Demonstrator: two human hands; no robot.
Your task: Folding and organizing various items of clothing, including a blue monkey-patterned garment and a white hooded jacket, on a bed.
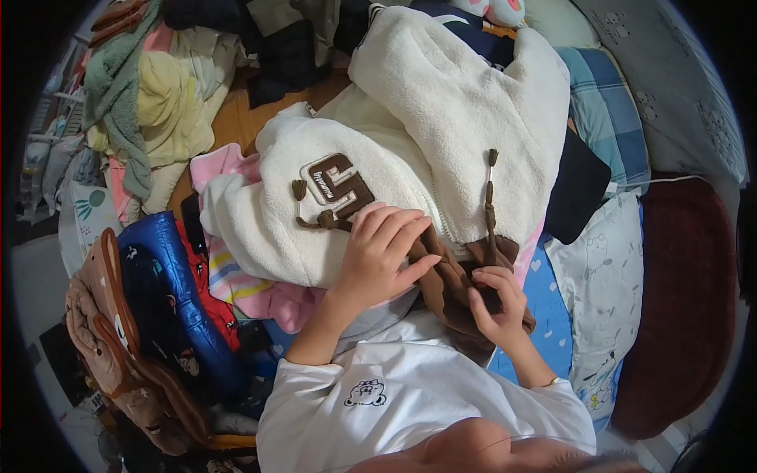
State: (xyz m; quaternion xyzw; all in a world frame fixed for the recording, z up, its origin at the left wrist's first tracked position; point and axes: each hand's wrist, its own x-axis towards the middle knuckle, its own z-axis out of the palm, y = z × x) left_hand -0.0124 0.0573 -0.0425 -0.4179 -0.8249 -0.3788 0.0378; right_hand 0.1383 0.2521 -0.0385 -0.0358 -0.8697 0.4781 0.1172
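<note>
A cream fleece jacket [467, 112] lies spread before me, with a brown letter patch [340, 186] on its front. Its brown hood [440, 281] is bunched at the end nearest my body. My left hand [378, 254] rests palm down on the jacket beside the hood, thumb apart from the fingers. Over the hood's other side is my right hand [502, 304], fingers bent and thumb spread; whether it pinches the fabric is hidden. Two brown drawstrings with tassels lie on the fleece, one tassel [300, 189] by the patch, the other tassel [492, 157] farther right.
Pink clothing [290, 307] lies under the jacket. At left are a shiny blue garment [171, 248], a brown animal-patterned item [112, 349] and piled yellow clothing [171, 100]. On the right lie a black item [576, 183], a plaid pillow [609, 106] and a dark red mat [680, 295].
</note>
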